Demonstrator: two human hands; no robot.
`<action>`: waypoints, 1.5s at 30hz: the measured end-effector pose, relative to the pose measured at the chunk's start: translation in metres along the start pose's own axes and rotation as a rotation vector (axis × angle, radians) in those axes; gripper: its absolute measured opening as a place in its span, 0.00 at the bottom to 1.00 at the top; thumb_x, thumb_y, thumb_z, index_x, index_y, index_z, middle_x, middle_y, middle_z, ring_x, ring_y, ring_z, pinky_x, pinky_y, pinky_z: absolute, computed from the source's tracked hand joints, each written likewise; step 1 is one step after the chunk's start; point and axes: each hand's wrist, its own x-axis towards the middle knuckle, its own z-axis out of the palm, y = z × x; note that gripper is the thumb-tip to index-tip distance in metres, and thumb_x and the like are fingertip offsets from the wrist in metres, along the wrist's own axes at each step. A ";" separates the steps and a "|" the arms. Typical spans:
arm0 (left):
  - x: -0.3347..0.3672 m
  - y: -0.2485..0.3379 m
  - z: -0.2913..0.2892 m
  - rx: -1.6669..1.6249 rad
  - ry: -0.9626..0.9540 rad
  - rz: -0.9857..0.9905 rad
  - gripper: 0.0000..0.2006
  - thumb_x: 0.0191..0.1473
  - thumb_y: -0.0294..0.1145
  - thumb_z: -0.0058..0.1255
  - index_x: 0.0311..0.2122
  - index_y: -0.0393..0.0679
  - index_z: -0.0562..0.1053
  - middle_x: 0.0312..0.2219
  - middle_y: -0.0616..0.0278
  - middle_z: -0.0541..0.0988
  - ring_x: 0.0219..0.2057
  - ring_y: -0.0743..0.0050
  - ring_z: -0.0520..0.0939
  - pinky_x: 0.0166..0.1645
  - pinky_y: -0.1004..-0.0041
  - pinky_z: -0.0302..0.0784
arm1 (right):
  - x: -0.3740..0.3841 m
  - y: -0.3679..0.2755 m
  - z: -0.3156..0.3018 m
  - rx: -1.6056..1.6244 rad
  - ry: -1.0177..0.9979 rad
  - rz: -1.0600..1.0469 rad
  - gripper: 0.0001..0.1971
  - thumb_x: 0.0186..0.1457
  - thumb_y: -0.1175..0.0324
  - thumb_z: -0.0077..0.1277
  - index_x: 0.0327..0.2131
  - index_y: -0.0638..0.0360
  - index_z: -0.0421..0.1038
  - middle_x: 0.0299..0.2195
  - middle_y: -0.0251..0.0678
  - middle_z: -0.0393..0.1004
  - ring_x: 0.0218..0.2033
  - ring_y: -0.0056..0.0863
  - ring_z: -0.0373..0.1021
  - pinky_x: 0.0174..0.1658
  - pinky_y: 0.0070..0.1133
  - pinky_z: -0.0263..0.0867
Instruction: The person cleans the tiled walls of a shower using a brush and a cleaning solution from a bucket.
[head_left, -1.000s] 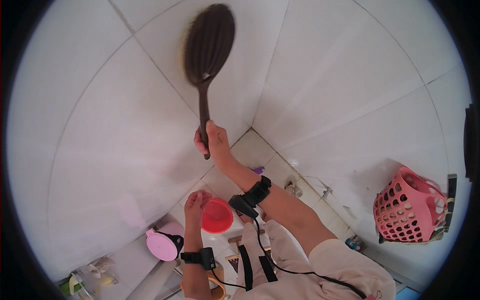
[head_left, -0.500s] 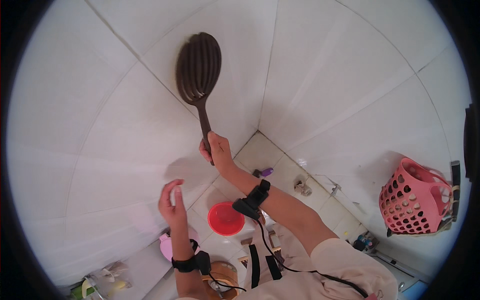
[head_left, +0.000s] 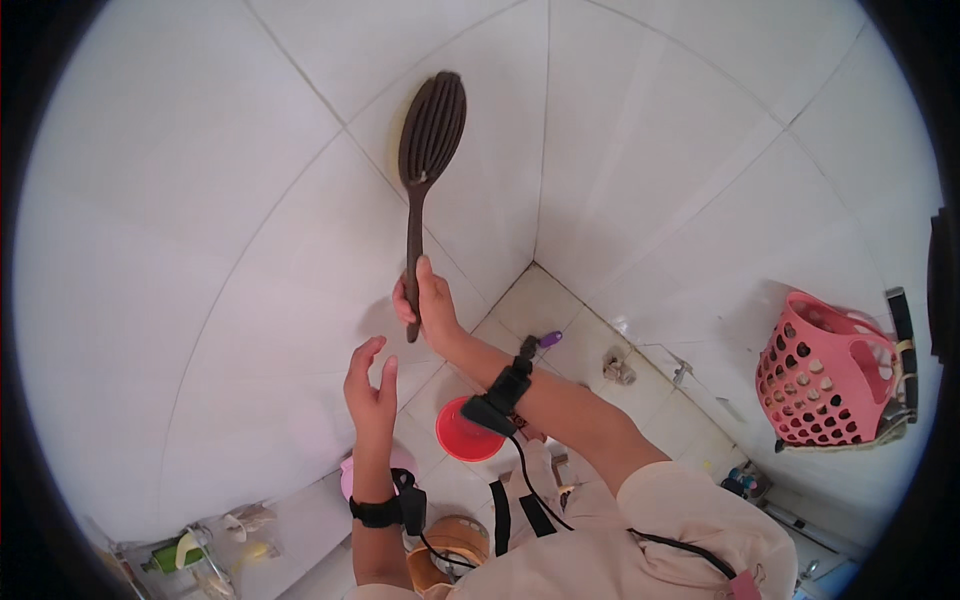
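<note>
My right hand point(head_left: 423, 300) grips the handle of a long dark brown brush point(head_left: 430, 140) and holds it upright, its oval ribbed head against the white tiled wall point(head_left: 200, 200) near the corner. My left hand point(head_left: 370, 390) is raised just below and left of it, fingers apart, holding nothing. Both wrists wear black bands with cables.
A pink perforated basket point(head_left: 825, 375) hangs on the right wall. Below my arms are a red round bucket point(head_left: 465, 435), a pink object point(head_left: 350, 475) and a brown pot point(head_left: 450, 540). Bottles and a green item point(head_left: 175, 552) sit on a rack at lower left. Wall taps point(head_left: 620, 365) are near the corner.
My left hand has risen from low near the pink object to just under the brush handle. The view has shifted, so the brush now sits nearer the wall corner.
</note>
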 end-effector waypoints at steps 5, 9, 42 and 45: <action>0.001 -0.002 0.010 -0.179 -0.054 -0.082 0.14 0.50 0.30 0.48 0.41 0.35 0.66 0.33 0.57 0.74 0.35 0.71 0.74 0.41 0.76 0.68 | -0.005 -0.031 0.029 0.133 -0.170 0.045 0.29 0.53 0.39 0.28 0.22 0.58 0.59 0.14 0.32 0.60 0.16 0.20 0.57 0.21 0.18 0.55; 0.015 0.016 0.006 -0.180 -0.026 -0.132 0.14 0.49 0.34 0.50 0.36 0.34 0.67 0.27 0.58 0.74 0.28 0.74 0.74 0.32 0.78 0.68 | -0.023 -0.040 0.042 0.084 -0.185 0.100 0.31 0.53 0.37 0.26 0.20 0.58 0.61 0.16 0.32 0.64 0.17 0.22 0.62 0.22 0.18 0.59; 0.043 0.082 -0.082 0.598 0.055 -0.006 0.21 0.48 0.48 0.48 0.16 0.40 0.65 0.08 0.54 0.64 0.12 0.55 0.66 0.18 0.64 0.58 | 0.022 -0.215 0.024 -1.312 -0.231 -0.685 0.11 0.45 0.67 0.54 0.25 0.63 0.65 0.20 0.36 0.70 0.22 0.24 0.67 0.28 0.20 0.63; 0.062 0.088 -0.082 0.470 0.012 -0.049 0.22 0.48 0.48 0.47 0.16 0.39 0.64 0.08 0.52 0.64 0.13 0.52 0.66 0.18 0.63 0.58 | 0.029 -0.220 0.031 -1.406 -0.077 -0.767 0.12 0.43 0.66 0.56 0.23 0.62 0.64 0.19 0.36 0.68 0.21 0.27 0.66 0.26 0.21 0.62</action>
